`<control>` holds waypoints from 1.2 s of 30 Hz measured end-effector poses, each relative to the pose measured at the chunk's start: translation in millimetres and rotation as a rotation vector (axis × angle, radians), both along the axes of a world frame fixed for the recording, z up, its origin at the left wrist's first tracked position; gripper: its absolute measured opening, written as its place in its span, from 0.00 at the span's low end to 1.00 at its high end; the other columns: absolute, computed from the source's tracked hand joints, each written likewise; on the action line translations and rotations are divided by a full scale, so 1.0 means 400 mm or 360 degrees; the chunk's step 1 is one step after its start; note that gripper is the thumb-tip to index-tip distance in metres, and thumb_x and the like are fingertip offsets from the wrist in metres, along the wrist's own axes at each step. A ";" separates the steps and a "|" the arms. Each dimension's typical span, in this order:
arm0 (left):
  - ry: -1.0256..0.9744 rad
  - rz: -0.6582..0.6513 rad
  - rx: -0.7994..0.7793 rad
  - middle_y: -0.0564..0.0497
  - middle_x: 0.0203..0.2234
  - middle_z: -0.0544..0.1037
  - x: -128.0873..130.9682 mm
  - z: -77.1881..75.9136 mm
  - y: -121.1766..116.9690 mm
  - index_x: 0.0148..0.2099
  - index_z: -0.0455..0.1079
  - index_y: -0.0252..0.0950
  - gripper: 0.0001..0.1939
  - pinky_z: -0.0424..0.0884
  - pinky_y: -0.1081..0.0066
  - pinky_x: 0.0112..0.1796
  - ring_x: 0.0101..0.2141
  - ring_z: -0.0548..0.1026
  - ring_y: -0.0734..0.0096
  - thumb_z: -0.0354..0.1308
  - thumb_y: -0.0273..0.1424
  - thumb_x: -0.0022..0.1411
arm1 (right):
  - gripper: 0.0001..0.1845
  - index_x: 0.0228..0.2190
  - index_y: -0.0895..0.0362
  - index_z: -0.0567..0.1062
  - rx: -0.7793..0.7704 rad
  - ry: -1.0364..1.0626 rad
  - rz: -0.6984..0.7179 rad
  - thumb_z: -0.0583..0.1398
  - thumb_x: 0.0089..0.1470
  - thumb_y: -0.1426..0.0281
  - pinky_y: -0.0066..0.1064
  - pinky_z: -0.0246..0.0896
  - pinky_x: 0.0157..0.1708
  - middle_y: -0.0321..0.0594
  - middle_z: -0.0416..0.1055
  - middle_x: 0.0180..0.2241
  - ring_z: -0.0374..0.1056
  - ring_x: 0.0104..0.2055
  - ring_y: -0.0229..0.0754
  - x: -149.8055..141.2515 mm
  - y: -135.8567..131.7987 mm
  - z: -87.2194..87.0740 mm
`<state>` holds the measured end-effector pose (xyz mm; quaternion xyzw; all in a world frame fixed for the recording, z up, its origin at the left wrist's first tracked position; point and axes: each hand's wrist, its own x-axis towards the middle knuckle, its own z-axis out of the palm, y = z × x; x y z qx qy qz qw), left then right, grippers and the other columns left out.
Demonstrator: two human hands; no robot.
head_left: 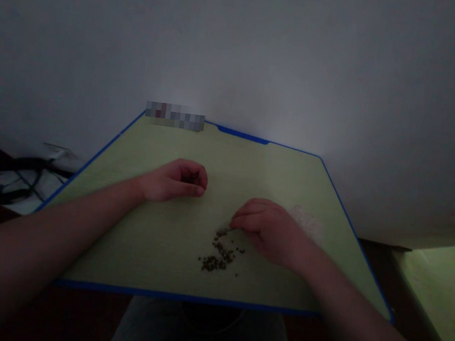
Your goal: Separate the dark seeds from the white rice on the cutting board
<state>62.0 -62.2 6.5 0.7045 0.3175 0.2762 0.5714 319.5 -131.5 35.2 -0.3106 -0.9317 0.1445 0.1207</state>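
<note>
My left hand (pixel 179 181) rests on its side on the pale yellow-green tabletop. Its fingers are curled round, cupping some dark grains (pixel 190 177) in the palm. Farther right, my right hand (pixel 267 226) has its fingertips pressed together low over the table, and whatever they pinch is hidden. Just below those fingertips lies a loose pile of small dark grains (pixel 216 260), with a few strays around it. A patch of small whitish grains (pixel 306 221) is spread beyond my right hand, partly covered by it.
The table (pixel 117 256) has a thin blue rim and stands against a grey wall (pixel 242 50). A blurred-out patch (pixel 175 116) covers the far left corner. Dark cables (pixel 15 175) lie off to the left. At the right is another yellow-green surface (pixel 440 291).
</note>
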 end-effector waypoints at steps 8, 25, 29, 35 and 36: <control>0.0006 0.0010 0.0018 0.56 0.20 0.69 -0.001 0.001 -0.001 0.29 0.68 0.34 0.11 0.60 0.78 0.23 0.22 0.64 0.79 0.64 0.35 0.50 | 0.18 0.42 0.56 0.80 -0.0119 -0.0075 -0.0364 0.54 0.57 0.80 0.34 0.68 0.40 0.41 0.79 0.36 0.74 0.38 0.42 0.079 -0.107 0.038; -0.0038 -0.0005 0.0014 0.56 0.20 0.69 0.000 0.003 -0.002 0.29 0.68 0.33 0.10 0.60 0.78 0.23 0.22 0.65 0.80 0.65 0.33 0.50 | 0.19 0.43 0.56 0.80 -0.0213 -0.0001 -0.0353 0.54 0.55 0.81 0.36 0.69 0.40 0.42 0.79 0.36 0.73 0.39 0.43 0.097 -0.161 0.028; -0.0028 0.0004 0.0013 0.56 0.20 0.69 0.001 0.003 -0.002 0.29 0.68 0.33 0.10 0.60 0.78 0.23 0.22 0.65 0.79 0.65 0.33 0.49 | 0.18 0.41 0.56 0.80 -0.0216 0.0052 -0.0416 0.54 0.56 0.80 0.35 0.70 0.38 0.42 0.78 0.35 0.73 0.37 0.43 0.099 -0.166 0.021; 0.0004 0.0022 0.0039 0.56 0.20 0.70 0.000 0.002 0.000 0.29 0.68 0.34 0.10 0.61 0.77 0.23 0.22 0.65 0.79 0.64 0.34 0.50 | 0.19 0.41 0.55 0.80 -0.0207 0.0082 -0.0406 0.54 0.55 0.80 0.37 0.70 0.39 0.42 0.79 0.36 0.73 0.38 0.44 0.083 -0.164 0.012; 0.0010 0.0021 0.0043 0.56 0.20 0.70 0.000 0.002 0.001 0.29 0.68 0.34 0.10 0.61 0.77 0.23 0.22 0.65 0.79 0.64 0.34 0.50 | 0.19 0.41 0.55 0.80 -0.0227 0.0079 -0.0393 0.54 0.55 0.80 0.37 0.70 0.39 0.42 0.79 0.35 0.73 0.38 0.43 0.084 -0.167 0.013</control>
